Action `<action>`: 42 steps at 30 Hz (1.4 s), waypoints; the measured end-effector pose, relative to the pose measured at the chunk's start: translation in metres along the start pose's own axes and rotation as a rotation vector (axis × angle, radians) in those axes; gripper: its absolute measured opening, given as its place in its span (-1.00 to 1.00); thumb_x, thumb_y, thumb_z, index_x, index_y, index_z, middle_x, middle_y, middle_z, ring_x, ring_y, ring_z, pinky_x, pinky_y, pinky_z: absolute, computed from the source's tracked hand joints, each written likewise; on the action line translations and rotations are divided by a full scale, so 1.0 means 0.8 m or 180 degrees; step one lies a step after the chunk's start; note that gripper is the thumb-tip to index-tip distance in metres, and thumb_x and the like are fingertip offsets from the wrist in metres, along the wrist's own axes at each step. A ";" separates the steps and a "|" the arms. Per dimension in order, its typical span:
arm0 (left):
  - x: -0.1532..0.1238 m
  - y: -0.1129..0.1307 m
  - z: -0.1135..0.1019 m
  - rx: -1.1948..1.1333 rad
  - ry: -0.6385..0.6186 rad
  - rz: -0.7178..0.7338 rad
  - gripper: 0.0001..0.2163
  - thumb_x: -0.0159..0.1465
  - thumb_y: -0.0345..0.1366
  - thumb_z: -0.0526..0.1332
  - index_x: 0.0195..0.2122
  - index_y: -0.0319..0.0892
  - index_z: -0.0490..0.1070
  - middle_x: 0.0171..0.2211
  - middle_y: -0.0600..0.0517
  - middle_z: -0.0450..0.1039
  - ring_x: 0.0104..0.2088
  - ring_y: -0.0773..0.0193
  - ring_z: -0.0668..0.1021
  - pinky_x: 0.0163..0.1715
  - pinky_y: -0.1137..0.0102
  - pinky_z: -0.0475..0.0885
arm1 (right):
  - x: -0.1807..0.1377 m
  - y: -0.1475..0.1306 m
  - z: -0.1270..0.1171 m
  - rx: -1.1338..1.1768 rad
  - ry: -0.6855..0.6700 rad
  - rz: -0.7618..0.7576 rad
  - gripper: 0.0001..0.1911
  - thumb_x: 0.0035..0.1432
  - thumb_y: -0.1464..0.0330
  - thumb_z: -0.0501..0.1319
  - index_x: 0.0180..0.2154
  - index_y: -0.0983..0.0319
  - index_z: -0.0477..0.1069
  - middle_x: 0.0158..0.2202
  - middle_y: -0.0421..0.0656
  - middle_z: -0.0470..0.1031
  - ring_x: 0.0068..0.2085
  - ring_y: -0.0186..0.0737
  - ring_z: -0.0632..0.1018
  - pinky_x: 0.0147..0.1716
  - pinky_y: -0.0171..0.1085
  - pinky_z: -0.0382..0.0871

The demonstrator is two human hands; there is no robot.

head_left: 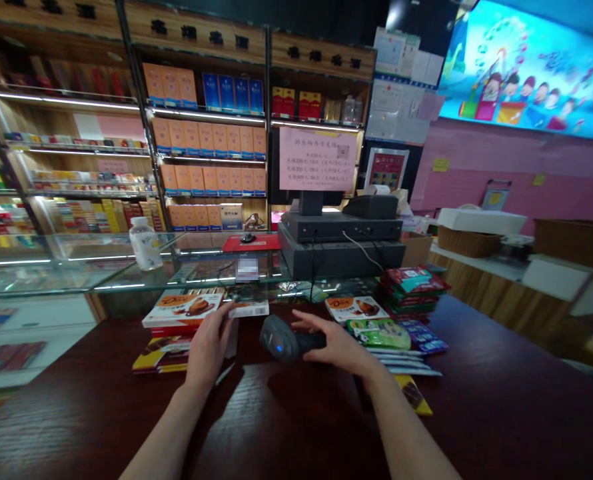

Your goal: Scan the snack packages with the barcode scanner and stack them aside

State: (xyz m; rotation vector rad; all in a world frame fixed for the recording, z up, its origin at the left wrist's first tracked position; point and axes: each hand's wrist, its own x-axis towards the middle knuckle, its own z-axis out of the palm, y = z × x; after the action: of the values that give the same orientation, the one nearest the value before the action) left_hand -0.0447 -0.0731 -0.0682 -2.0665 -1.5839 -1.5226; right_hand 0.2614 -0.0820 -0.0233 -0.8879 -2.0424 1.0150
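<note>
My left hand (209,347) is at the right side of a stack topped by a white Dove chocolate box (184,308). Its fingers stretch forward, and a pale edge shows partly hidden beside them. Just beyond the fingertips lies a white box with a barcode (249,309). My right hand (339,343) loosely wraps the handle of a black barcode scanner (279,340), whose head points left with a blue light on. Close to that hand are another Dove box (356,308), a green packet (380,333) and a purple packet (423,335).
Below the left stack lie yellow-brown packs (159,353); another yellow pack (414,395) is by my right forearm. Red packets (414,290) are piled at the right. Behind the dark table (256,427) stand a cash register (344,243), a glass counter and a bottle (145,244).
</note>
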 end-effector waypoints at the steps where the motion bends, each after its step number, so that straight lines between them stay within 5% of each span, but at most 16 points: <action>1: 0.000 0.000 0.000 0.0025 0.0020 0.0022 -0.64 0.40 -0.10 0.03 0.14 -0.07 0.35 0.07 -0.07 0.51 0.07 0.12 0.54 0.13 0.15 0.42 | -0.001 0.000 -0.004 0.0088 0.0030 0.0008 -0.11 -0.09 0.43 0.40 0.29 0.01 0.22 0.12 -0.14 0.52 0.12 -0.05 0.52 0.21 0.00 0.25; 22: -0.001 -0.002 0.003 0.0164 0.0068 0.0068 -0.64 0.39 -0.08 0.05 0.12 -0.10 0.36 0.06 -0.07 0.52 0.03 0.13 0.56 0.10 0.21 0.43 | -0.008 -0.003 -0.020 0.0255 0.0034 0.0193 -0.08 -0.06 0.43 0.39 0.33 0.07 0.14 0.08 -0.13 0.52 0.06 -0.11 0.51 0.15 -0.08 0.24; 30: 0.000 -0.002 0.002 0.0250 0.0002 0.0231 -0.62 0.43 -0.16 -0.01 0.21 -0.04 0.32 0.09 -0.05 0.46 0.09 0.14 0.49 0.15 0.17 0.39 | 0.003 0.018 0.007 -0.0543 -0.0506 0.0380 -0.05 -0.13 0.38 0.45 0.30 -0.02 0.20 0.09 -0.20 0.52 0.06 -0.04 0.50 0.16 -0.08 0.17; 42: 0.002 -0.013 0.002 0.0195 -0.0005 0.0432 -0.64 0.39 -0.28 0.00 0.15 -0.04 0.41 0.03 -0.09 0.32 0.05 0.10 0.43 0.13 0.12 0.40 | 0.005 0.018 0.021 -0.0784 -0.0323 0.0251 -0.21 -0.09 0.22 0.45 0.22 -0.03 0.35 0.12 -0.17 0.50 0.12 0.05 0.46 0.17 -0.05 0.21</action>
State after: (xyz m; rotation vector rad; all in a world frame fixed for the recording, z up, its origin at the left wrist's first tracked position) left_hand -0.0521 -0.0668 -0.0724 -2.0954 -1.4394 -1.4095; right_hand 0.2496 -0.0787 -0.0425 -1.0693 -2.2686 0.8773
